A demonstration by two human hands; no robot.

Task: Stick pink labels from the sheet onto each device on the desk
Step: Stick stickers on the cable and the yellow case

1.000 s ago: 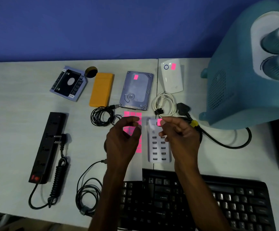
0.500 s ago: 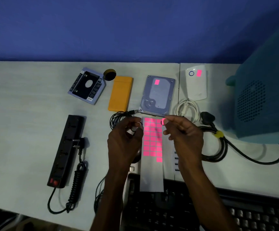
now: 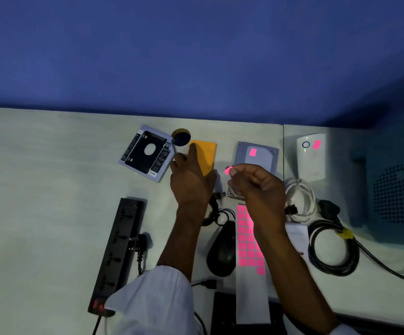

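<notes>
My right hand [image 3: 254, 182] pinches a single pink label [image 3: 228, 170] above the near end of the grey hard drive [image 3: 256, 155], which carries a pink label. My left hand [image 3: 191, 177] lies over the orange device [image 3: 207, 153], index finger stretched onto it, holding nothing. The label sheet [image 3: 250, 240] with several pink labels lies flat on the desk below my right wrist. The white adapter [image 3: 311, 158] at the right bears a pink label. The drive caddy [image 3: 148, 152] at the left has none visible.
A black power strip [image 3: 119, 250] lies at the left, a black mouse [image 3: 221, 252] beside the sheet, and a keyboard [image 3: 225, 315] at the near edge. Coiled white cable [image 3: 301, 199] and black cable [image 3: 333, 247] lie right. A teal machine [image 3: 394, 184] fills the far right.
My left hand let go of the sheet and reached forward onto the orange device. My right hand lifted away with a peeled label. The sheet now lies on the desk.
</notes>
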